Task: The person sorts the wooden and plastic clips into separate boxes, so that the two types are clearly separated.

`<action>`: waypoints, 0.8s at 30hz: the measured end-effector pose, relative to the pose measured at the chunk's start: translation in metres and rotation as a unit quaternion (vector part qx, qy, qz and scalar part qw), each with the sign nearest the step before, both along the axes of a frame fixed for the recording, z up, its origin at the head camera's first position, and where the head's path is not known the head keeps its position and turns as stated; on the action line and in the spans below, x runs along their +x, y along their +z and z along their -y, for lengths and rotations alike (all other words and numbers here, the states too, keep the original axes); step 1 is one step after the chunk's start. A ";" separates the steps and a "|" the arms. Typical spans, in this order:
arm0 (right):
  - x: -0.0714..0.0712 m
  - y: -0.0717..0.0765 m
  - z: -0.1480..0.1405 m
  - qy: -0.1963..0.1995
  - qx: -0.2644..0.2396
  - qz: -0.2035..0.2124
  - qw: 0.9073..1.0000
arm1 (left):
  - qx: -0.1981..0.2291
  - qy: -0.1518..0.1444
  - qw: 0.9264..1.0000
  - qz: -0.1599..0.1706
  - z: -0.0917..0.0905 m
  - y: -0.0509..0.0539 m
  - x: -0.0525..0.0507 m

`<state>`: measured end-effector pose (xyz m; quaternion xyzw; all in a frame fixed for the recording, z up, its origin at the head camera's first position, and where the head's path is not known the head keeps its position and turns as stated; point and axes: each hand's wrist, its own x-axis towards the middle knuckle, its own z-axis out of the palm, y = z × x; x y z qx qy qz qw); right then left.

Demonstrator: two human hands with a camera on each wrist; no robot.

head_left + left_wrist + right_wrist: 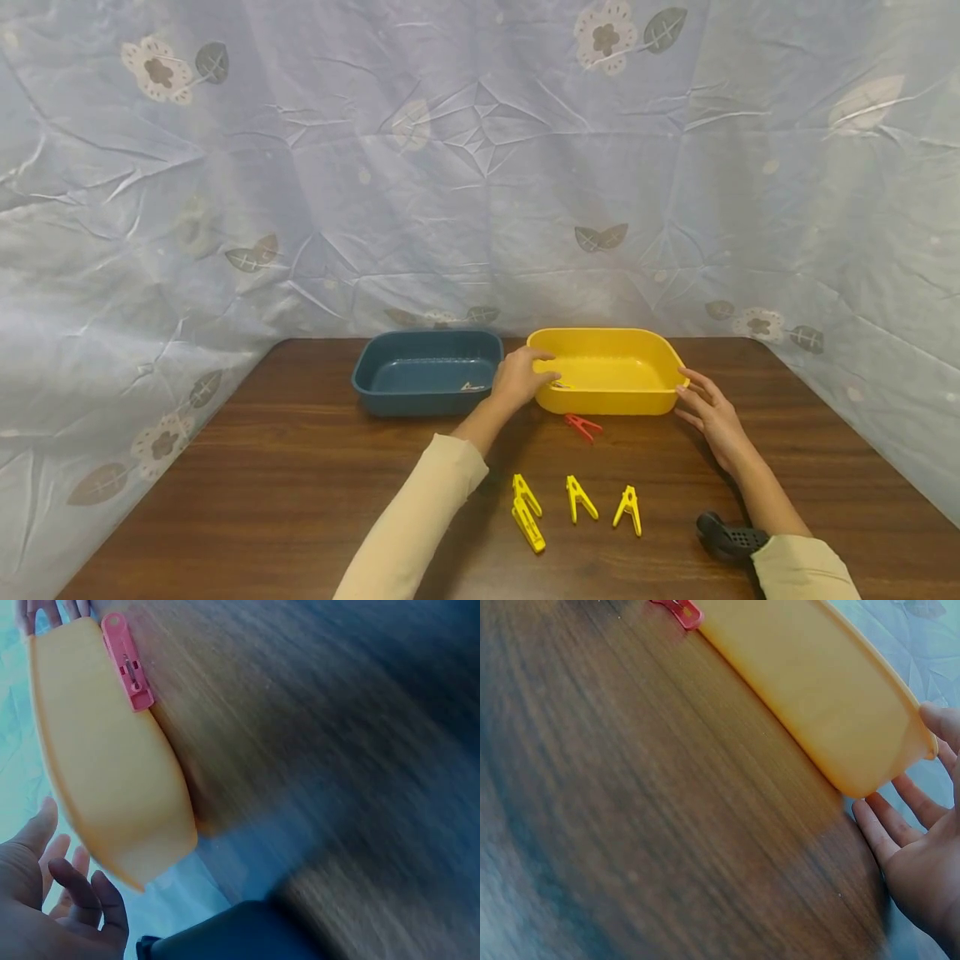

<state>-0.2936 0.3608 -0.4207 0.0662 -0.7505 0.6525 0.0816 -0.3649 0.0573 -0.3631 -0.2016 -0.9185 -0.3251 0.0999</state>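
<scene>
A yellow basin [603, 403] stands at the back of the table, between the two hands. My left hand [517, 377] is at its left end, fingers loosely bent and holding nothing; the left wrist view shows this hand [60, 900] beside the basin wall. At the right end is my right hand [716, 421], its fingers spread. In the right wrist view its thumb [941, 724] is against the basin's rim, the other fingers lying along the end wall. A red clothespin [582, 427] lies by the basin's front wall. Something small, partly hidden, lies inside near the left hand.
A blue basin [427, 405] stands left of the yellow one, with a small pale item [472, 387] inside. Several yellow clothespins [581, 498] lie on the brown table [247, 492] nearer the front. A patterned curtain [480, 208] hangs behind. A black device [727, 537] is at the right wrist.
</scene>
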 end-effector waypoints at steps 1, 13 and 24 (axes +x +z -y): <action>0.000 0.000 0.000 0.000 0.001 -0.001 1.000 | 0.000 -0.005 1.000 -0.004 0.002 0.001 0.001; -0.002 0.000 0.000 0.002 -0.006 -0.007 1.000 | 0.029 -0.157 0.987 0.029 0.039 0.006 0.030; -0.001 0.001 0.000 -0.001 -0.009 -0.002 1.000 | -0.004 -0.283 0.949 0.136 0.083 -0.006 0.065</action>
